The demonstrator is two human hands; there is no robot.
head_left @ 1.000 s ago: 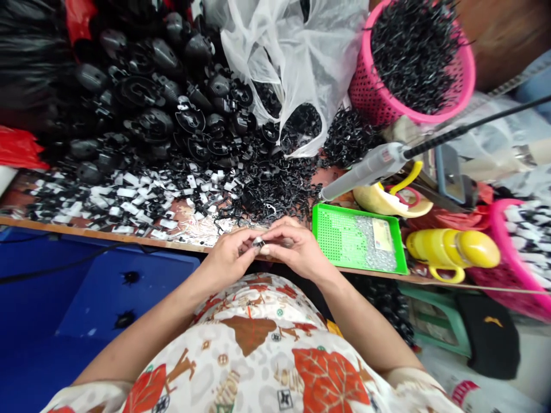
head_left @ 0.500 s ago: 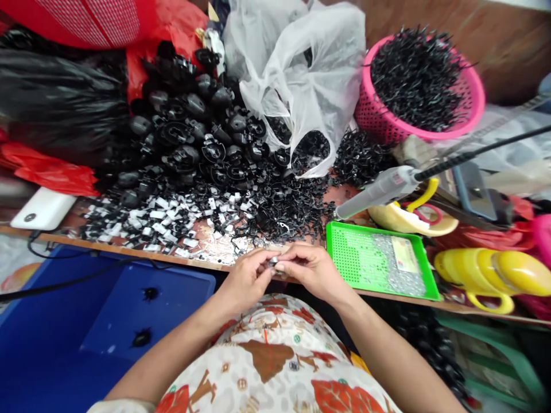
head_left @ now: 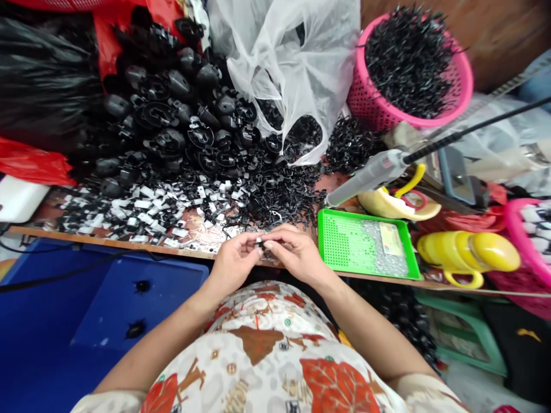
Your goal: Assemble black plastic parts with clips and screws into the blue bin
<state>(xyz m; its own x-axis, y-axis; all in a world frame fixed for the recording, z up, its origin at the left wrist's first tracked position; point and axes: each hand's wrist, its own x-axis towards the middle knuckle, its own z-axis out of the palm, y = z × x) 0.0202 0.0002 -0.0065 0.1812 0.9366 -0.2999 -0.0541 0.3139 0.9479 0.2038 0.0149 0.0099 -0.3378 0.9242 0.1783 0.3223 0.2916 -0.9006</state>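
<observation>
Both hands meet at the table's front edge around a small black-and-white plastic part (head_left: 260, 243). My left hand (head_left: 233, 259) pinches it from the left. From the other side, the thumb and fingers of my right hand (head_left: 297, 252) close on the same part. Fingers cover much of it, so its shape is unclear. Just beyond the hands lie thin white strips (head_left: 210, 236), small white-and-black pieces (head_left: 150, 212) and a heap of small black clips (head_left: 284, 198). Larger rounded black housings (head_left: 181, 123) are piled behind them.
A green tray (head_left: 340, 244) of small clear pieces stands at the right, near an electric screwdriver (head_left: 365, 178) and a yellow bottle (head_left: 469, 251). Behind are a pink basket (head_left: 462, 86) and a white plastic bag (head_left: 297, 69). A blue bin (head_left: 99, 310) sits below the edge at left.
The camera view has shifted, so the table's things appear lower right to upper left of before. Both hands still hold the small part, which now shows a white end.
</observation>
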